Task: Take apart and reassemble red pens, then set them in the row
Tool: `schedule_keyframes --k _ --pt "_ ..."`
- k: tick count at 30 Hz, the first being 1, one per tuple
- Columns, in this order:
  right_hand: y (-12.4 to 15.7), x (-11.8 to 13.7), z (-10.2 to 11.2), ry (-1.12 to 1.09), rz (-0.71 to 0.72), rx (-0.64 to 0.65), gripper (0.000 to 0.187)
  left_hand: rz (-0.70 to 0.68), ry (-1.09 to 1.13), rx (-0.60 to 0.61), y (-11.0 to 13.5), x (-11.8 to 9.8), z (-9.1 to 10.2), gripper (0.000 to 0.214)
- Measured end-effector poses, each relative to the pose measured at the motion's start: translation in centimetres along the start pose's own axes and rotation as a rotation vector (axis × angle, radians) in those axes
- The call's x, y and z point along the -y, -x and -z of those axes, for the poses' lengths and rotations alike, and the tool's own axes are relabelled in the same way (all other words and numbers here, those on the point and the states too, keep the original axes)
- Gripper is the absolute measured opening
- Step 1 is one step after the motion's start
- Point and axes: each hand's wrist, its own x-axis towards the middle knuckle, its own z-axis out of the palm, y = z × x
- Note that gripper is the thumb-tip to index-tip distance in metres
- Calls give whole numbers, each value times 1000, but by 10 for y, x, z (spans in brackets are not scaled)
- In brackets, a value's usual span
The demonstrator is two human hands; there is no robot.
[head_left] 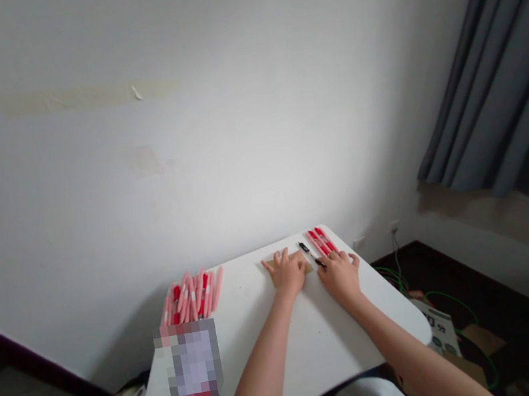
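Note:
My left hand (288,273) lies with its fingers spread over a small flat brown piece (271,264), perhaps card or paper, on the white table. Beside it, my right hand (341,276) has its fingers curled at the near end of a black and clear pen (308,253), which slants away from me. The pinch itself is partly hidden. Just beyond the right fingertips, several red pens in pink sleeves (321,240) lie side by side at the table's far right corner.
A loose heap of pink-sleeved red pens (192,296) lies at the far left of the white table (267,333). Nearer me is a blurred-out phone-like object (191,382). A wall borders the far edge. Boxes (441,330) and green cable (457,299) are on the floor at right.

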Motion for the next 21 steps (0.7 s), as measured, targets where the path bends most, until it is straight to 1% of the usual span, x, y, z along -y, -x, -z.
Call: schedule_keyframes --k 3,9,16,21 --pt "-2 1 1 24 -22 19 27 22 -19 -9 0 2 -4 37" --pt "-11 1 0 31 -52 -3 27 34 -19 -21 -2 5 -9 38" --pt "-19 -1 -3 68 4 -73 30 18 -17 -56 -1 8 -11 37" --pt "-20 -3 -6 73 15 -95 31 19 -17 -62 0 8 -13 37"
